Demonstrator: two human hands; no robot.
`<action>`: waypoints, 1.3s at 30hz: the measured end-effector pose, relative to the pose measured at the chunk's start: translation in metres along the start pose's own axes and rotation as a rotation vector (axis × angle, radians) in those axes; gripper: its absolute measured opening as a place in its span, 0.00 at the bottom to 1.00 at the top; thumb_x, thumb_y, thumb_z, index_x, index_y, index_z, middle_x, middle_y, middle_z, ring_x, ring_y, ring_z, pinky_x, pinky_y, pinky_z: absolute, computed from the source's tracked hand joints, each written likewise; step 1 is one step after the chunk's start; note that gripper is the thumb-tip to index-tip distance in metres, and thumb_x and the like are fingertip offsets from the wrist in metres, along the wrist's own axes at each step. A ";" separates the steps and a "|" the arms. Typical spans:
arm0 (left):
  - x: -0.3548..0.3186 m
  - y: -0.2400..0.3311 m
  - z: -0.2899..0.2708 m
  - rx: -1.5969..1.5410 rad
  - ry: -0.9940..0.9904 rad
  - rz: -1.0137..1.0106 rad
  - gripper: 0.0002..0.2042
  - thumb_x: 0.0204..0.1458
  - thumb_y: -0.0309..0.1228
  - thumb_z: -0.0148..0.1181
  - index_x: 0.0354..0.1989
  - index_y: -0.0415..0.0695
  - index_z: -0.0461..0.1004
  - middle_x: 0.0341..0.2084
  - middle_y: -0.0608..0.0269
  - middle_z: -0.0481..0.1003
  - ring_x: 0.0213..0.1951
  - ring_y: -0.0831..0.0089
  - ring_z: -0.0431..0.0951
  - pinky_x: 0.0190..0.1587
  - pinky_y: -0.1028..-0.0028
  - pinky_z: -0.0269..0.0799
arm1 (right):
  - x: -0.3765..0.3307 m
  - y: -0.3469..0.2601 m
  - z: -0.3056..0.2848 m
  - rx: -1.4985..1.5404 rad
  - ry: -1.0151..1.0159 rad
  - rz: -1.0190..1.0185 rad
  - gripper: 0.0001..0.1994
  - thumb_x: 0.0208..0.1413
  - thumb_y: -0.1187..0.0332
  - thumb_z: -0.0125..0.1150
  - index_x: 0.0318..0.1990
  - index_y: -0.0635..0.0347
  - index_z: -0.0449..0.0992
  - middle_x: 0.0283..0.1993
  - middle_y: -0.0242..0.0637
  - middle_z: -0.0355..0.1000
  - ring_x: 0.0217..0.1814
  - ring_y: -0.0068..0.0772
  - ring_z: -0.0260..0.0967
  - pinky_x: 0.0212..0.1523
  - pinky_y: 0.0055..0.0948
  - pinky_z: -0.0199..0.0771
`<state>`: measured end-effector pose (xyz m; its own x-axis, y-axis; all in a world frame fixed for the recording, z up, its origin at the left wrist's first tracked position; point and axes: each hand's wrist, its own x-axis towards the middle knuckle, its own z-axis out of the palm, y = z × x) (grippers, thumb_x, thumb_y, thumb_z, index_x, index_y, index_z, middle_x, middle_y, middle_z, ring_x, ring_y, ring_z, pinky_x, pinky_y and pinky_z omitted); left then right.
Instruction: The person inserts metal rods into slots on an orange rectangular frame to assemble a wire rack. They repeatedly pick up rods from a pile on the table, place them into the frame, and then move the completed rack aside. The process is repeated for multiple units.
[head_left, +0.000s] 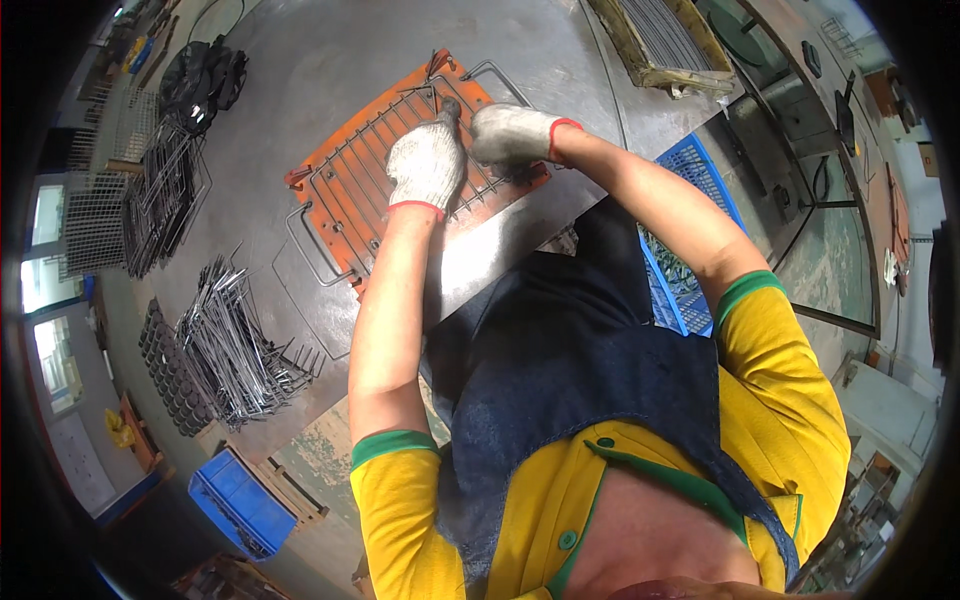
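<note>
Beneath my curled left hand [426, 165] and right hand [513, 135], the wire rack [372, 170] lies on an orange fixture [345, 133], long axis running near-left to far-right; right hand's nearer the far handle [509, 80]! Whether either hand grips, I can't tell.

This seems to be a metal workshop, or a corner of a factory. On the big steel table [310, 60] there is an orange plate [372, 122] with a wire grid over it. Around it lie many bent metal rods [235, 345] and piled wire frames [165, 200]. Blue plastic crates [240, 500] and a worn floor [340, 432] also show this.
</note>
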<state>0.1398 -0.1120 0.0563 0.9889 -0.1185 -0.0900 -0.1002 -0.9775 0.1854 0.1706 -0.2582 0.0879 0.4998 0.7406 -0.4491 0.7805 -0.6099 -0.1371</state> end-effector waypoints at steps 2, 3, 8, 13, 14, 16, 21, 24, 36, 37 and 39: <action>0.002 0.004 -0.003 0.053 -0.061 0.011 0.19 0.61 0.29 0.45 0.61 0.48 0.68 0.38 0.49 0.80 0.43 0.52 0.82 0.45 0.54 0.77 | -0.005 -0.007 0.002 0.121 0.059 0.175 0.11 0.46 0.75 0.60 0.39 0.68 0.78 0.30 0.46 0.79 0.31 0.44 0.79 0.30 0.39 0.79; 0.005 0.004 -0.002 0.074 -0.073 0.033 0.19 0.61 0.28 0.46 0.61 0.47 0.68 0.38 0.49 0.80 0.43 0.52 0.82 0.45 0.54 0.77 | -0.012 -0.012 0.004 0.029 0.158 0.174 0.09 0.47 0.75 0.60 0.37 0.67 0.78 0.30 0.45 0.79 0.32 0.44 0.80 0.30 0.39 0.80; 0.006 0.006 -0.006 0.131 -0.186 0.026 0.19 0.60 0.26 0.46 0.60 0.41 0.67 0.36 0.45 0.80 0.41 0.50 0.82 0.42 0.52 0.78 | -0.030 0.001 0.002 0.106 0.480 0.186 0.10 0.50 0.69 0.64 0.40 0.59 0.78 0.30 0.42 0.77 0.32 0.41 0.79 0.33 0.42 0.80; 0.005 0.002 -0.001 0.064 -0.087 0.034 0.17 0.63 0.31 0.42 0.58 0.43 0.69 0.34 0.47 0.80 0.40 0.49 0.82 0.42 0.53 0.76 | -0.043 -0.015 -0.008 0.035 0.118 0.285 0.10 0.53 0.68 0.64 0.41 0.60 0.75 0.29 0.42 0.75 0.35 0.44 0.76 0.35 0.42 0.76; 0.004 0.000 0.000 0.076 -0.049 0.037 0.18 0.65 0.34 0.41 0.59 0.46 0.69 0.35 0.48 0.80 0.40 0.50 0.81 0.42 0.54 0.76 | -0.039 -0.020 0.014 -0.061 0.185 0.248 0.10 0.52 0.69 0.64 0.42 0.59 0.75 0.32 0.38 0.76 0.37 0.41 0.77 0.36 0.39 0.77; 0.005 -0.014 0.001 0.041 -0.017 0.046 0.18 0.65 0.39 0.42 0.60 0.50 0.70 0.35 0.46 0.80 0.38 0.51 0.82 0.40 0.57 0.76 | -0.043 -0.025 0.011 0.093 0.239 0.244 0.11 0.52 0.70 0.63 0.43 0.58 0.75 0.35 0.35 0.77 0.39 0.38 0.78 0.37 0.38 0.78; -0.042 -0.026 -0.038 -0.698 0.374 -0.234 0.18 0.61 0.34 0.49 0.58 0.45 0.71 0.32 0.57 0.81 0.37 0.62 0.82 0.37 0.64 0.76 | -0.053 -0.008 0.078 0.131 0.693 -0.264 0.14 0.53 0.66 0.63 0.47 0.57 0.75 0.36 0.37 0.74 0.40 0.40 0.77 0.38 0.39 0.77; -0.055 -0.066 -0.019 -1.237 0.449 -0.209 0.25 0.62 0.27 0.51 0.69 0.43 0.60 0.27 0.61 0.75 0.26 0.81 0.75 0.24 0.77 0.70 | -0.031 -0.041 0.123 0.755 0.627 -0.590 0.15 0.51 0.62 0.65 0.44 0.60 0.76 0.36 0.39 0.75 0.42 0.38 0.76 0.40 0.35 0.76; -0.108 -0.069 -0.021 -1.166 0.302 -0.512 0.19 0.63 0.35 0.51 0.61 0.44 0.68 0.31 0.58 0.77 0.27 0.72 0.78 0.30 0.72 0.73 | 0.014 -0.134 0.089 0.631 1.140 -0.235 0.15 0.64 0.55 0.53 0.51 0.51 0.77 0.41 0.31 0.77 0.34 0.30 0.76 0.32 0.32 0.77; -0.108 -0.070 -0.025 -1.019 0.241 -0.529 0.20 0.63 0.40 0.53 0.61 0.44 0.70 0.35 0.57 0.80 0.29 0.70 0.80 0.34 0.71 0.75 | 0.021 -0.132 0.089 0.322 1.221 -0.326 0.15 0.64 0.56 0.51 0.53 0.48 0.77 0.46 0.31 0.78 0.38 0.33 0.78 0.35 0.34 0.79; -0.109 -0.081 -0.017 -0.643 0.332 -0.385 0.19 0.61 0.43 0.52 0.53 0.45 0.76 0.37 0.54 0.81 0.37 0.61 0.83 0.42 0.65 0.75 | 0.035 -0.137 0.089 0.382 0.972 -0.221 0.13 0.64 0.59 0.49 0.51 0.45 0.76 0.49 0.29 0.76 0.44 0.39 0.78 0.39 0.42 0.79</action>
<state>0.0422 -0.0169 0.0680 0.9322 0.3618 0.0138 0.2360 -0.6360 0.7347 0.0480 -0.1738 0.0124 0.5782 0.6500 0.4931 0.8053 -0.3575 -0.4730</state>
